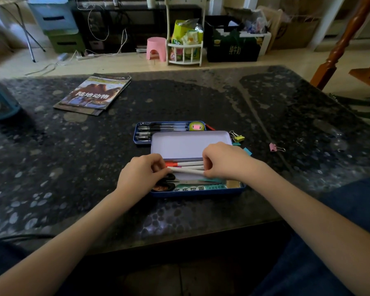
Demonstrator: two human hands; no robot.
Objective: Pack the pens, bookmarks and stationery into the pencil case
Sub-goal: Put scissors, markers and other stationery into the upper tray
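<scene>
Head view, near to far. The blue pencil case [198, 192] lies at table centre, its near tray holding scissors [166, 182] at 9 o'clock and a printed card [198, 187] along the near wall. Above these, the left hand [140, 175] and right hand [223, 161], both with fingers curled, pinch opposite ends of a white pen [187, 170]; more white pens [186, 163] with coloured caps lie just behind it. To seat the pen well, it should probably be kept level and parallel to its neighbours, then lowered evenly so neither end rides up. The pale raised panel [190, 145] stands behind the hands; a far tray [142, 133] holds black pens [162, 127] and a yellow-green item [197, 126], too small to identify. At 2 o'clock, a yellow clip [238, 137], a pink clip [273, 147] and teal slips [247, 151] remain loose on the table [201, 99]. The hands hide the pen tips and the tray floor beneath them.
</scene>
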